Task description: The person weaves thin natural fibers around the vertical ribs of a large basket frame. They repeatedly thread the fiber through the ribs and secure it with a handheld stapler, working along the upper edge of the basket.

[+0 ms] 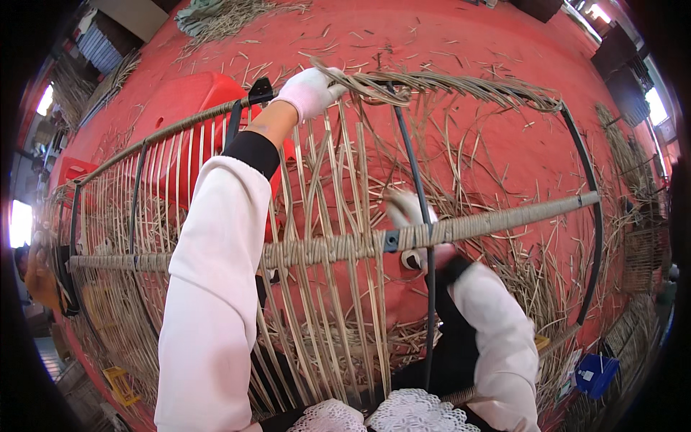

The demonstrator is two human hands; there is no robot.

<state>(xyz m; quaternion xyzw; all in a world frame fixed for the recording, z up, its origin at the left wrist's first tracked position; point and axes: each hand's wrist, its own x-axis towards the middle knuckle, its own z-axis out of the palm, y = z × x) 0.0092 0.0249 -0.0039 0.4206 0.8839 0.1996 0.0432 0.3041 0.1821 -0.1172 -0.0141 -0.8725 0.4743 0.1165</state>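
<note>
A large frame of dark metal bars (pixel 410 151) is partly woven with brown wicker strands (pixel 345 165). At its far rail my left hand (pixel 308 95), in a white glove, is closed on a bundle of strands beside the braided stretch (pixel 468 86). Wrapped wicker covers the middle rail (pixel 317 250), which passes beneath my left forearm. My right hand (pixel 409 209), also gloved, is smeared by motion just past this rail, near an upright metal bar. Its forearm reaches under the rail. Whether those fingers hold a strand cannot be made out.
A red plastic chair (pixel 209 90) stands behind the frame's left part. Loose wicker scraps (pixel 518 288) litter the red floor (pixel 461 43). A blue container (pixel 596 376) sits at lower right, and a yellow object (pixel 121 385) at lower left. Strand bundles (pixel 216 21) lie at the far left.
</note>
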